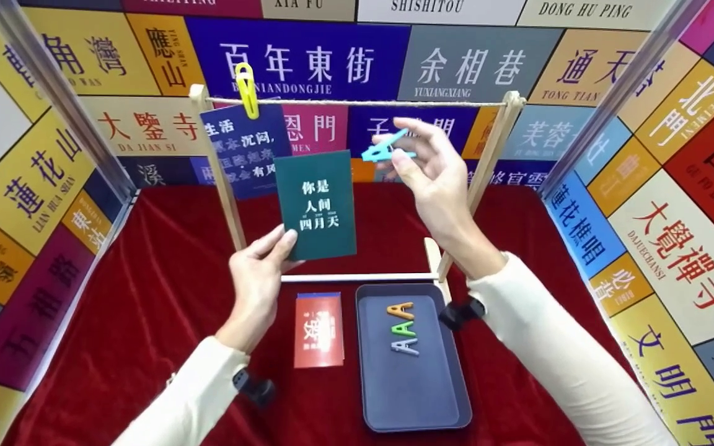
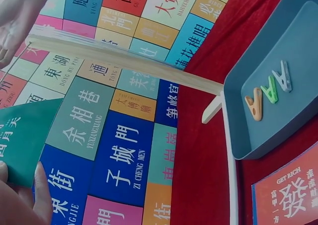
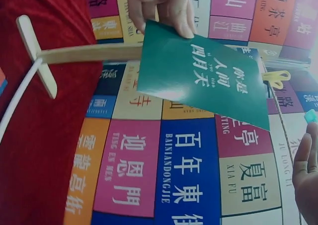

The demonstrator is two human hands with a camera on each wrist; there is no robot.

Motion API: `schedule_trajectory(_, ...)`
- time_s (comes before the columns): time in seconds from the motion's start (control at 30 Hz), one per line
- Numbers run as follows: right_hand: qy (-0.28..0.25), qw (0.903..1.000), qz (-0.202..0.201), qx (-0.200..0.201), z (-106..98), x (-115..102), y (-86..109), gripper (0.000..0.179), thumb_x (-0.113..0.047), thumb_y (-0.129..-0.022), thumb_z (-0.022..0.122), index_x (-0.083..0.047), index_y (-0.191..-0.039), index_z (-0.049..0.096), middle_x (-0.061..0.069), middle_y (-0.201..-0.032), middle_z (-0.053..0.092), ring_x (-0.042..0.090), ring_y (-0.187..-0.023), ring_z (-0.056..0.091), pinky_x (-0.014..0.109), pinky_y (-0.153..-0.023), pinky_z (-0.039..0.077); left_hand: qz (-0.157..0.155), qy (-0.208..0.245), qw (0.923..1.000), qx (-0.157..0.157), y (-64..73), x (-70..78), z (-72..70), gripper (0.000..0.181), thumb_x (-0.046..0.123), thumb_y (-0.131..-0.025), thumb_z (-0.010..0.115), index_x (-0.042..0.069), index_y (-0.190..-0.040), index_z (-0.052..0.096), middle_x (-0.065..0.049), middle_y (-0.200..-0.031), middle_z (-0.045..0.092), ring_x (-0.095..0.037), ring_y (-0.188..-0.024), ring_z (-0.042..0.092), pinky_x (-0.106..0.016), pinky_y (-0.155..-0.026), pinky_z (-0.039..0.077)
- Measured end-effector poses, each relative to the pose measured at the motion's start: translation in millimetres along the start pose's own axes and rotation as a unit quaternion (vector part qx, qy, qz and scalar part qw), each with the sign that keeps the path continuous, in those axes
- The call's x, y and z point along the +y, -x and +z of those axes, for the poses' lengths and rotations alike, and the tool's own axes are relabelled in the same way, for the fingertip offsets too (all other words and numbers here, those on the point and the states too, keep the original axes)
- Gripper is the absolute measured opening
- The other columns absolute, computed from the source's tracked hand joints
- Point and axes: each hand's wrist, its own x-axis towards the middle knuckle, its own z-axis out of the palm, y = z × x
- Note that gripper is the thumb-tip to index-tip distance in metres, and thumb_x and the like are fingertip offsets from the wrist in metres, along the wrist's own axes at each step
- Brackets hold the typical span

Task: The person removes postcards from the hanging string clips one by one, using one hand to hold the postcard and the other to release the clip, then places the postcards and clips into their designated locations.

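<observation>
My left hand (image 1: 256,282) pinches a dark green card (image 1: 317,248) with white Chinese characters by its lower left corner, held upright just below the rope (image 1: 332,103). My right hand (image 1: 437,170) is raised near the rope's right part, pinching a light blue clothespin (image 1: 379,152) between thumb and fingers. Card and clothespin are apart. At the rope's left end a yellow clothespin (image 1: 247,93) holds a dark blue card (image 1: 242,179), partly covered by the green one. In the right wrist view the green card (image 3: 198,76) shows its printed face, and only a bit of the blue clothespin (image 3: 311,116) appears.
The rope runs between two wooden posts (image 1: 494,155) of a stand. In front lie a small stack with a red card (image 1: 320,337) on top and a grey tray (image 1: 416,396) with orange (image 1: 400,310), green (image 1: 402,329) and grey (image 1: 405,346) clothespins. Red cloth (image 1: 146,322) covers the table.
</observation>
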Motion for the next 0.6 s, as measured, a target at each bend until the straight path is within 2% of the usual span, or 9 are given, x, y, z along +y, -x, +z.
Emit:
schedule_trajectory(0.03,-0.003,1.0,0.002,0.003,-1.1,0.7,3.0,0.035,0.002,-0.098,0.056,0.002,-0.132,0.054,0.018,-0.116,0.072,0.025,-0.084,0.07,0.03,-0.077,0.062,0.001,-0.003,1.0,0.002,1.1,-2.0,-0.8,0.033,0.002,-0.09,0.072,-0.006,-0.122,0.067,-0.01,-0.101,0.073,-0.009,-0.074,0.072,-0.029,-0.067,0.065)
schedule_trajectory(0.13,-0.008,0.9999,0.004,0.011,-4.0,3.3,10.2,0.036,0.002,-0.098,0.055,0.003,-0.134,0.053,0.02,-0.117,0.072,0.026,-0.085,0.071,0.03,-0.078,0.062,0.0,-0.006,1.0,0.005,4.6,-6.4,-3.5,0.035,0.001,-0.09,0.072,-0.009,-0.122,0.065,-0.014,-0.12,0.063,-0.012,-0.104,0.066,-0.025,-0.067,0.064)
schedule_trajectory(0.17,-0.01,0.9998,0.005,0.013,-4.7,4.1,12.3,0.036,0.002,-0.098,0.056,0.004,-0.134,0.053,0.02,-0.117,0.072,0.026,-0.085,0.071,0.03,-0.078,0.062,-0.001,-0.004,1.0,0.003,5.3,-7.4,-4.1,0.035,0.001,-0.09,0.072,-0.009,-0.123,0.064,-0.019,-0.126,0.059,-0.019,-0.111,0.063,-0.025,-0.067,0.064)
schedule_trajectory(0.23,-0.011,0.9998,0.008,0.017,-6.2,5.8,16.2,0.036,0.003,-0.097,0.057,0.004,-0.133,0.053,0.021,-0.118,0.072,0.025,-0.086,0.071,0.03,-0.08,0.062,-0.006,-0.003,1.0,0.0,7.2,-8.6,-5.1,0.038,0.001,-0.091,0.071,-0.011,-0.125,0.062,-0.022,-0.147,0.047,-0.024,-0.132,0.051,-0.023,-0.068,0.063)
schedule_trajectory(0.3,-0.011,0.9996,0.012,0.021,-7.8,7.8,19.7,0.036,0.004,-0.097,0.057,0.004,-0.133,0.053,0.021,-0.118,0.072,0.025,-0.088,0.071,0.03,-0.081,0.063,-0.009,-0.003,0.9999,-0.005,8.5,-9.5,-5.8,0.039,0.002,-0.091,0.071,-0.011,-0.126,0.06,-0.023,-0.157,0.037,-0.027,-0.145,0.038,-0.021,-0.069,0.063)
schedule_trajectory(0.4,-0.017,0.9993,0.019,0.029,-10.1,10.9,25.2,0.036,0.006,-0.096,0.059,0.004,-0.132,0.054,0.023,-0.118,0.071,0.024,-0.089,0.071,0.031,-0.081,0.063,-0.008,-0.004,0.9999,-0.007,10.7,-10.6,-7.0,0.041,0.002,-0.091,0.072,-0.012,-0.126,0.06,-0.021,-0.162,0.029,-0.025,-0.152,0.027,-0.02,-0.07,0.063)
schedule_trajectory(0.5,-0.026,0.9986,0.033,0.033,-12.5,14.5,32.3,0.037,0.007,-0.095,0.06,0.004,-0.131,0.055,0.02,-0.116,0.072,0.023,-0.089,0.072,0.031,-0.082,0.063,-0.006,-0.002,1.0,-0.008,13.4,-12.6,-9.4,0.04,0.001,-0.09,0.072,-0.013,-0.125,0.06,-0.019,-0.163,0.028,-0.023,-0.153,0.026,-0.021,-0.07,0.063)
schedule_trajectory(0.6,-0.033,0.9976,0.048,0.037,-15.6,18.4,40.5,0.037,0.007,-0.094,0.06,0.004,-0.131,0.055,0.014,-0.114,0.073,0.021,-0.089,0.073,0.031,-0.083,0.063,-0.01,-0.007,0.9999,-0.006,16.3,-15.5,-11.4,0.039,0.001,-0.089,0.073,-0.012,-0.124,0.062,-0.014,-0.164,0.029,-0.018,-0.138,0.05,-0.025,-0.07,0.064)
